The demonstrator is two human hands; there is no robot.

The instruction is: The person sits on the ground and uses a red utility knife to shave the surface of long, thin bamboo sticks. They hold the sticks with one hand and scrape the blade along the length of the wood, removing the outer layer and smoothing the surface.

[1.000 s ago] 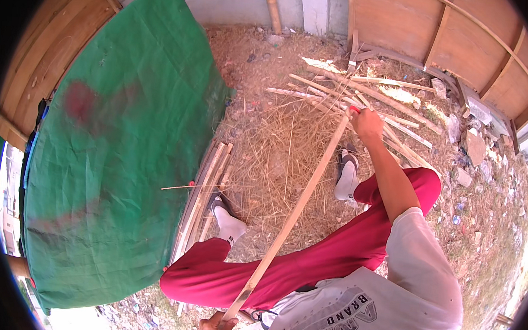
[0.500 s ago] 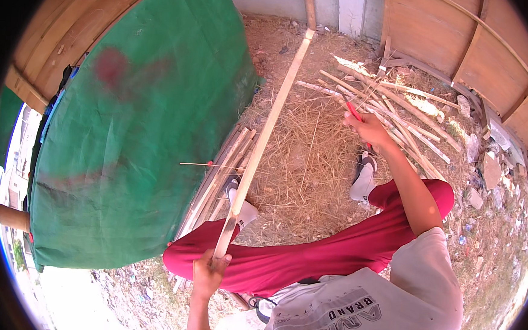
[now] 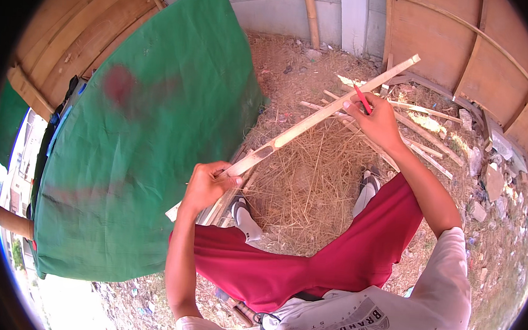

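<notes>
The left hand (image 3: 205, 185), arm bent upward, has its fingers curled tight around the lower end of one long bamboo strip (image 3: 315, 120), held slanting above the straw-covered ground (image 3: 311, 186). The right hand (image 3: 375, 120), arm stretched forward, steadies the strip's upper part, fingers pinching one red pencil (image 3: 362, 99) against it.

A single head-worn fisheye view looks steeply down from above the person's chest — close over both grips. The left hand (image 3: 205, 185) sits near centre, the right hand (image 3: 375, 120) beyond it, upper right; edges bend toward the rim.
</notes>
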